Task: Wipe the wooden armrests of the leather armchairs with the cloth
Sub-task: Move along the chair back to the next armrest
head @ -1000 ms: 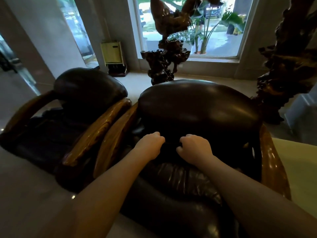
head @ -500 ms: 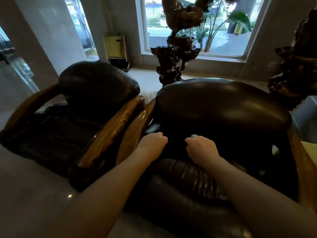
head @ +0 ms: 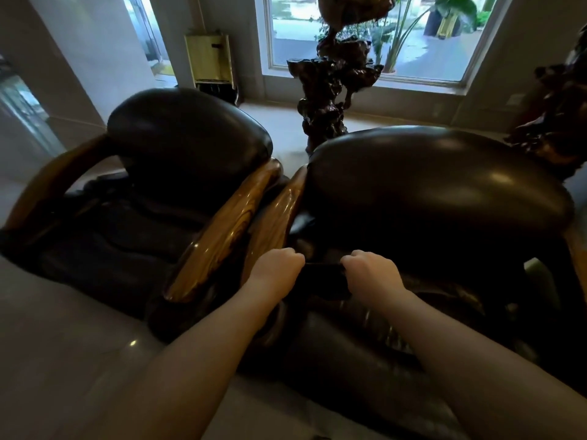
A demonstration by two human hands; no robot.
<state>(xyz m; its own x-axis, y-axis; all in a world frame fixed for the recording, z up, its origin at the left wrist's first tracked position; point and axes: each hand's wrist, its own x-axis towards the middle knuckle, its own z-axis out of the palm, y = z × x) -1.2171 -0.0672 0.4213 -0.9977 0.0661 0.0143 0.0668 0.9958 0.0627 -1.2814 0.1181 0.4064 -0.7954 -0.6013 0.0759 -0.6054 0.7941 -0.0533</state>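
Two dark leather armchairs stand side by side, the left armchair (head: pixel 178 160) and the right armchair (head: pixel 438 192). Their glossy wooden armrests meet in the middle: the left chair's right armrest (head: pixel 219 236) and the right chair's left armrest (head: pixel 273 217). A third wooden armrest (head: pixel 47 182) curves at far left. My left hand (head: pixel 276 268) and my right hand (head: pixel 371 274) are fisted over the right chair's seat, stretching a dark cloth (head: pixel 324 277) between them. The cloth blends with the leather and is hard to make out.
A dark carved root sculpture (head: pixel 330 90) stands behind the chairs before a window (head: pixel 374 30). Another carved piece (head: pixel 559 115) is at far right. A small yellow-green cabinet (head: pixel 211 60) sits by the wall. Pale floor (head: pixel 63 344) lies at the lower left.
The view has shifted left, so both chairs sit further right in frame. My hands have moved slightly apart, pulling the dark cloth taut between them.
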